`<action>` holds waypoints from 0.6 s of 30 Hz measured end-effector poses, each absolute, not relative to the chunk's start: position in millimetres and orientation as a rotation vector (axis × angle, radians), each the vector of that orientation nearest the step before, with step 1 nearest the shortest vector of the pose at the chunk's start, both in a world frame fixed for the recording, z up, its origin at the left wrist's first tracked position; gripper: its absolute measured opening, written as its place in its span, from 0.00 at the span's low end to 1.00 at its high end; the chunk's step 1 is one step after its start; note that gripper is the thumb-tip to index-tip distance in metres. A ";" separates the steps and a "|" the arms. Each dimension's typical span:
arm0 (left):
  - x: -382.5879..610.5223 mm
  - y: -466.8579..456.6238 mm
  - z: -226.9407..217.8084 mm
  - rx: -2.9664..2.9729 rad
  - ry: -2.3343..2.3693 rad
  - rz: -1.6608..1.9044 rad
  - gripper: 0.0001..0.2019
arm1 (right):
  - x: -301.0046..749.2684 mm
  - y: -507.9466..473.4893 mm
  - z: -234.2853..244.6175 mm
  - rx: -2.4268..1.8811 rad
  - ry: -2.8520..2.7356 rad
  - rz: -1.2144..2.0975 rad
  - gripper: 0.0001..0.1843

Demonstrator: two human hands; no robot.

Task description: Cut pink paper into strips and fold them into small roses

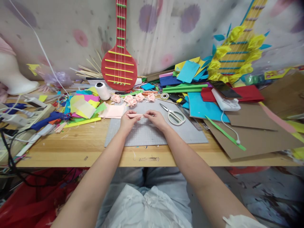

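Note:
Between my hands, above the grey cutting mat point(152, 136), is a narrow strip of pale pink paper point(136, 116). My left hand point(128, 122) pinches its left end, and my right hand point(155, 118) grips the right end with thumb and fingers. Left of my left hand lies a stack of pale pink paper sheets point(112, 111). Several pink paper flowers point(130, 100) sit just behind the hands. Scissors with white handles point(175, 117) rest on the mat, right of my right hand.
A red paper lute point(119, 68) stands at the back, and a yellow one with flowers point(234, 57) at right. Coloured scraps point(83, 106), a blue glue gun point(51, 120) and a power strip point(35, 117) crowd the left. Brown cardboard point(256, 133) covers the right side.

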State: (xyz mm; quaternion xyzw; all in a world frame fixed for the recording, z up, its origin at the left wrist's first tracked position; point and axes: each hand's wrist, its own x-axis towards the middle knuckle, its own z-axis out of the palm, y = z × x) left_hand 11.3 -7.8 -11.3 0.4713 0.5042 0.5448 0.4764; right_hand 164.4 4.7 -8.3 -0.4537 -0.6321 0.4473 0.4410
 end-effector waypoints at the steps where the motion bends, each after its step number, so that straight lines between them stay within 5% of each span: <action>1: 10.9 -8.1 -10.8 1.149 1.227 1.335 0.20 | 164.7 5.0 -9.3 -1.133 -1.549 1.129 0.14; 18: 7.7 -7.4 -9.1 1.093 1.194 1.413 0.20 | 174.7 9.3 -8.0 -1.097 -1.351 1.309 0.21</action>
